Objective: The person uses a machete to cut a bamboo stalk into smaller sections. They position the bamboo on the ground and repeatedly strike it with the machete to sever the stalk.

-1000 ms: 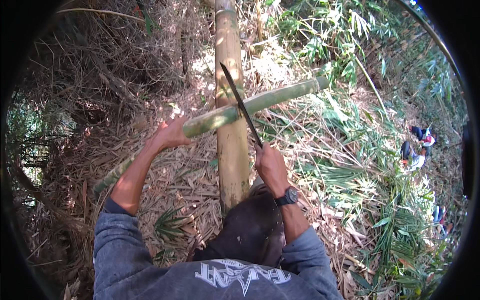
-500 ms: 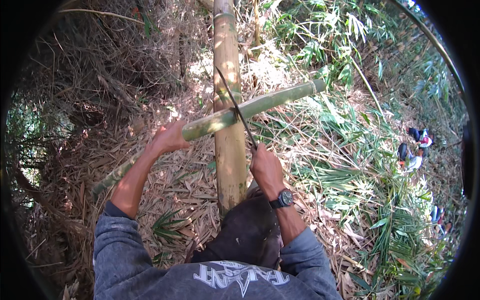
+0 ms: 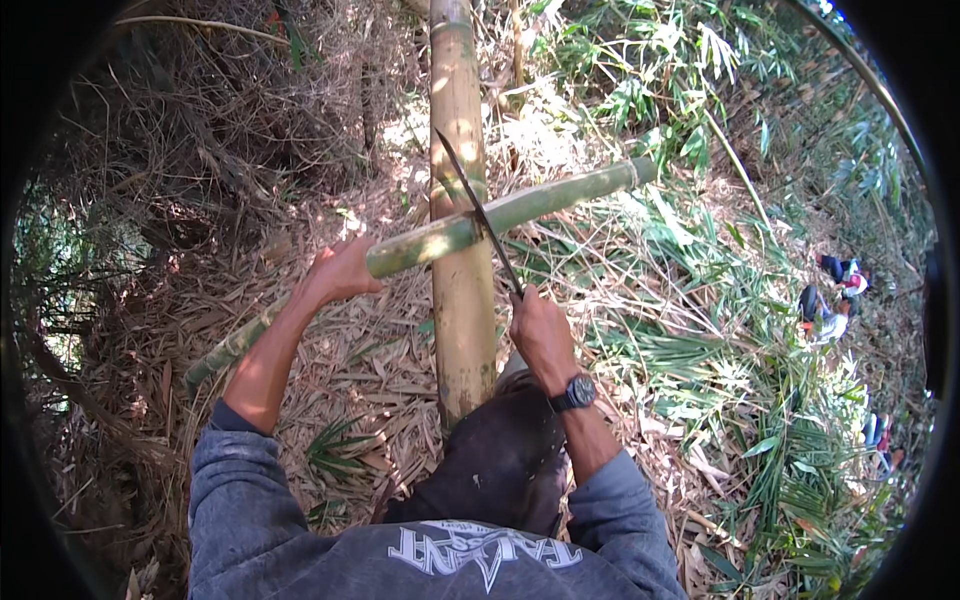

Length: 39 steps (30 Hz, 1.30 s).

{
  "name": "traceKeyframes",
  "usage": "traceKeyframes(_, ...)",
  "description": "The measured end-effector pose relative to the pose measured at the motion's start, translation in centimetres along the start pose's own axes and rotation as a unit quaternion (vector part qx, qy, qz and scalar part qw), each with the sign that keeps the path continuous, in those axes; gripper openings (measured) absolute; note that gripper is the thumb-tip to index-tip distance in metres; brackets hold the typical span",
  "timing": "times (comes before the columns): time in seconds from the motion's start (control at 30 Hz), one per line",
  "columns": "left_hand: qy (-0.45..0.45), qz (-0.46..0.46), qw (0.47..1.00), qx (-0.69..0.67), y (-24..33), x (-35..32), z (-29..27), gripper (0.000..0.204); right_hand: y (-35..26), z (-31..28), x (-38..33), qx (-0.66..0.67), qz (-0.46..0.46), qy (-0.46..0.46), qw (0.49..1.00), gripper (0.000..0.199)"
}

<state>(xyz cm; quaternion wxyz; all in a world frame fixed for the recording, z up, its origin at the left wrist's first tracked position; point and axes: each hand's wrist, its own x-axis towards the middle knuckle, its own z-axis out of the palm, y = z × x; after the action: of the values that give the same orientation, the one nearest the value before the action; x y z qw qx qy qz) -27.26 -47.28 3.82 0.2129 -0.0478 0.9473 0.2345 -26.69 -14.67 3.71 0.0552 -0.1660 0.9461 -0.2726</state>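
Observation:
My left hand (image 3: 342, 272) is closed around a green bamboo pole (image 3: 560, 198) near my side of it. This pole lies slanted across a thicker, yellowish bamboo trunk (image 3: 465, 335) that runs away from me. In my right hand (image 3: 543, 338) is a cutting tool with a long, narrow, dark blade (image 3: 463, 180). The blade crosses the green pole about where it rests on the trunk; I see it nearly edge-on and cannot tell if it is a saw or a machete. A jointed bamboo length (image 3: 235, 345) shows behind my left forearm; whether it joins the held pole is hidden.
Dry leaves (image 3: 340, 400) cover the ground. Dense dry twigs (image 3: 230, 130) stand at the far left, and cut green foliage (image 3: 670, 350) lies to the right. My dark-clad leg (image 3: 490, 460) is by the trunk's near end. Small figures of people (image 3: 835, 295) appear at the far right.
My right hand has drawn slightly back and to the right with the blade, which still crosses the green pole. My left hand keeps its grip in nearly the same place.

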Motion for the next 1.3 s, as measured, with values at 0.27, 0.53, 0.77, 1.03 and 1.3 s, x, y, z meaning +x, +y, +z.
traceKeyframes(0.27,0.093,-0.02,0.994,0.062,1.5,-2.3,0.9,0.054,-6.0,-6.7,-0.7,0.324,0.021,0.132,0.936,0.016)
traceKeyframes(0.53,0.084,-0.016,0.995,0.046,1.6,-1.4,1.1,0.057,0.9,1.2,-0.1,0.083,0.023,0.026,0.996,0.021)
traceKeyframes(0.77,0.104,-0.021,0.992,0.075,0.7,-2.1,2.3,0.051,-3.5,-4.2,-0.2,0.153,0.012,0.059,0.986,0.016)
traceKeyframes(1.03,0.068,-0.039,0.996,0.047,0.7,-1.5,2.4,0.057,-0.8,-0.1,-0.6,0.099,0.037,0.043,0.994,0.02)
traceKeyframes(1.3,0.13,-0.01,0.988,0.084,0.9,-2.4,2.9,0.053,-3.0,-2.9,-1.0,0.121,-0.01,0.054,0.991,0.017)
